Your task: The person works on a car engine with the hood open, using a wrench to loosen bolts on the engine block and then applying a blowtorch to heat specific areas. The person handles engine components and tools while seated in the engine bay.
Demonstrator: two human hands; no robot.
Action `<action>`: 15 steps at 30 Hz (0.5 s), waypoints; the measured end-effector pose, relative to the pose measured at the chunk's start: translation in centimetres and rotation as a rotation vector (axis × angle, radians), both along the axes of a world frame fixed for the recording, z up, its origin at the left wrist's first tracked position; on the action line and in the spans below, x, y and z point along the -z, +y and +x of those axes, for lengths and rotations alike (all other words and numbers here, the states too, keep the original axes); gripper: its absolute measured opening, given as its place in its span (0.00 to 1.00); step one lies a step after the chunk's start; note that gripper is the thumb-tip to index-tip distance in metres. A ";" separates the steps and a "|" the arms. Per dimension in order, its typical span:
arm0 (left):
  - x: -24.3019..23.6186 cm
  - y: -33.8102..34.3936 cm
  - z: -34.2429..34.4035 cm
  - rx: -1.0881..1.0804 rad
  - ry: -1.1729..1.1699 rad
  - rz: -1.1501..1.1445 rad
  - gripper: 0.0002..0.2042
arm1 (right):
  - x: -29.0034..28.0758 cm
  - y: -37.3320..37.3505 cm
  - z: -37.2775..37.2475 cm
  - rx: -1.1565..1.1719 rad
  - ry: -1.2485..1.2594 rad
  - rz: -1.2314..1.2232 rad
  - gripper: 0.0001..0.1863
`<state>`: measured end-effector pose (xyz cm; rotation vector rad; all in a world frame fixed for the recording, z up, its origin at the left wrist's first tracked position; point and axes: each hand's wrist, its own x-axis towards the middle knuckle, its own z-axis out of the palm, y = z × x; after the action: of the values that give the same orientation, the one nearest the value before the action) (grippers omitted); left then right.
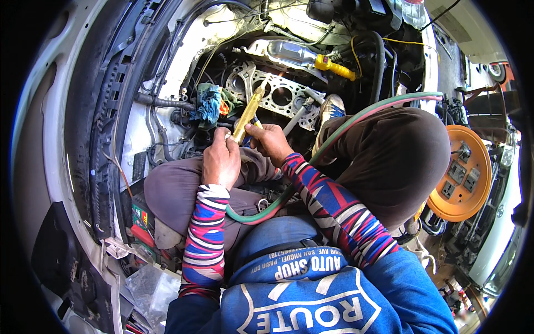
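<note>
A brass gas torch (250,116) is held between my hands, its narrow tip pointing up and away over the engine block (282,96). My left hand (221,160) is closed at the torch's rear end, with a small silvery piece at its fingertips. My right hand (271,141) grips the torch body from the right, its thumb near the rear valves. A small orange glow shows close to the tip; whether it is flame I cannot tell. Green and red twin hoses (289,192) loop across my lap and over my right leg.
On the block lie an adjustable wrench (246,75) and a hammer (300,114). A yellow-handled work lamp (335,67) lies behind them. Left of the block is a blue rag (208,104). An orange round socket reel (470,167) stands at the right, beyond my knee.
</note>
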<state>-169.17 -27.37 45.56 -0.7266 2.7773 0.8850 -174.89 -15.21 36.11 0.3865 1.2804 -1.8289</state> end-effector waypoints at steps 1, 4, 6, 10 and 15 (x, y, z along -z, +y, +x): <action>-0.1 0.0 0.0 -0.017 -0.015 0.011 0.11 | 0.0 0.0 0.0 -0.002 0.001 0.000 0.16; -0.1 0.1 0.0 -0.015 -0.021 0.015 0.11 | 0.0 0.1 0.0 0.001 -0.009 -0.007 0.16; -0.1 0.0 -0.1 0.002 -0.021 0.004 0.11 | 0.0 0.1 0.0 -0.001 -0.009 -0.004 0.15; 0.1 -0.1 -0.1 0.005 -0.025 -0.003 0.11 | -0.1 0.1 0.0 0.001 0.004 0.001 0.15; 0.5 -0.2 0.0 0.019 0.002 -0.008 0.11 | -0.1 0.2 -0.1 0.002 -0.014 0.008 0.16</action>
<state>-169.16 -27.58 45.03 -0.6998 2.7868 0.8719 -174.95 -15.05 36.23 0.4044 1.2780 -1.8200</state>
